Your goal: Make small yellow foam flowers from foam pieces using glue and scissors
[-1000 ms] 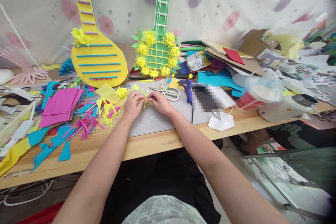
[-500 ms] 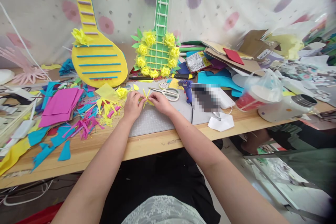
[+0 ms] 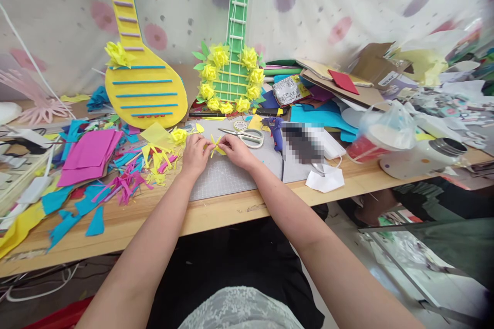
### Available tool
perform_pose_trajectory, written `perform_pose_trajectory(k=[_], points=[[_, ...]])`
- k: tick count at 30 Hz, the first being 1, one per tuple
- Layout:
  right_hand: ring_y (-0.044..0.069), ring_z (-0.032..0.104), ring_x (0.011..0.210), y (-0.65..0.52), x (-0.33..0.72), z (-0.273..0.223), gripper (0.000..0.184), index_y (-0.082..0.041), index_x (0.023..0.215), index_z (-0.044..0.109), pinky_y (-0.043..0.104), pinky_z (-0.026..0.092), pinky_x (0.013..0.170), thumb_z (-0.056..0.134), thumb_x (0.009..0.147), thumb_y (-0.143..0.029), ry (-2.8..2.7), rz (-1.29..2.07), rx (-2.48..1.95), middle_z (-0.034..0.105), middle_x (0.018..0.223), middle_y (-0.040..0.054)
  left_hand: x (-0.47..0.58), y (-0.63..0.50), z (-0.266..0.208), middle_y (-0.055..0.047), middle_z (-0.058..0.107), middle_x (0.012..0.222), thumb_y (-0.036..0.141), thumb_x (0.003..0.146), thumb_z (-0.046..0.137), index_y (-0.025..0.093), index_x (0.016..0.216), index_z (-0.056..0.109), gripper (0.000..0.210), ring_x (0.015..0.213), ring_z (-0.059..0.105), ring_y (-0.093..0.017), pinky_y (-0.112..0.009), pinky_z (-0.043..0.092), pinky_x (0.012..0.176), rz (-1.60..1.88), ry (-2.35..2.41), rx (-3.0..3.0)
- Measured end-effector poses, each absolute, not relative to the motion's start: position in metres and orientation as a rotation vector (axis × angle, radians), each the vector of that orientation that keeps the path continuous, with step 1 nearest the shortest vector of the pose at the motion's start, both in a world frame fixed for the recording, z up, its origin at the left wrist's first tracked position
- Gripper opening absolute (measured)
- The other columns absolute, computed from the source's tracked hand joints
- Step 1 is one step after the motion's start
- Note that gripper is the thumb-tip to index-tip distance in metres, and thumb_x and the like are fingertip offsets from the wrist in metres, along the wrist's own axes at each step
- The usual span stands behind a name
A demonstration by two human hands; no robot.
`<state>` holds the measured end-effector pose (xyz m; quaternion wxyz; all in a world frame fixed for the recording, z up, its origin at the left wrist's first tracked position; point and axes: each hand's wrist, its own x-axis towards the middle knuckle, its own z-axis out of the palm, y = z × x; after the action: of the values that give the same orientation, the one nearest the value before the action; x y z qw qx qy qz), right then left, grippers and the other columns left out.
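Observation:
Between my two hands is a small piece of yellow paper with narrow points, partly hidden by my fingers. My left hand pinches its left side. From the right, the fingers of my right hand are closed on its other side. Both hands are over a grey cutting mat. Just behind my right hand lie scissors with pale handles, and a blue glue gun stands to their right. A yellow paper flower lies beyond my left hand.
A yellow lute-shaped craft and a green one with yellow flowers lean at the back. Paper scraps and magenta sheets cover the left. At right are a white face mask, a bagged cup and a white bottle.
The yellow paper's points have shifted slightly between my fingers. Both hands stay in nearly the same place.

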<state>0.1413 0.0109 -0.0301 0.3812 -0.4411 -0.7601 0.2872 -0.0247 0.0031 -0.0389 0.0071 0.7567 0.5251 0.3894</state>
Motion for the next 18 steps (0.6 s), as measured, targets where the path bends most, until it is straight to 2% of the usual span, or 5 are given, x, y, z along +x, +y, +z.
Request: perform_pose_trajectory(k=[18], points=[[0.013, 0.048, 0.072, 0.0068, 0.1373, -0.0264, 0.011, -0.018, 0.074, 0.048, 0.026, 0.037, 0.070, 0.047, 0.083, -0.025, -1.948, 0.766, -1.242, 0.053, 0.076, 0.0007, -0.0233, 0.0035, -0.0410, -0.006, 0.055, 0.085, 0.028, 0.080, 0.059, 0.020, 0.073, 0.062, 0.011, 0.089, 0.050, -0.021, -0.037, 0.041, 0.085, 1.256, 1.582, 2.161]])
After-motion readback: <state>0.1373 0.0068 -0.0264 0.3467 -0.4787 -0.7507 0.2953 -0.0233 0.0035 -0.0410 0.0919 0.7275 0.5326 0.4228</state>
